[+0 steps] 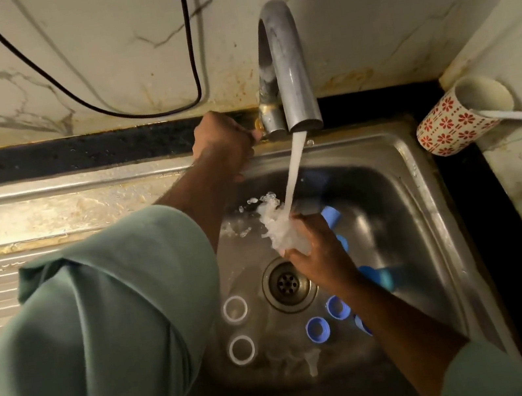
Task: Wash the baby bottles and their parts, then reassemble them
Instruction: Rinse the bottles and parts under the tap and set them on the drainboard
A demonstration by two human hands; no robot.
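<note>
At frame centre the right hand (318, 257) gripped a clear bottle (284, 232) under the running tap (287, 65), while the left hand (222, 142) clenched the tap handle. Blue collars (317, 328) and white rings (235, 308) lay around the drain (287, 284); the hard stream could probably splash or wash small parts about.

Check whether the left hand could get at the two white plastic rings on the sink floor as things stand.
Probably yes: the white plastic rings lie uncovered below the left arm, but the left hand grips the tap handle and must let go first.
</note>
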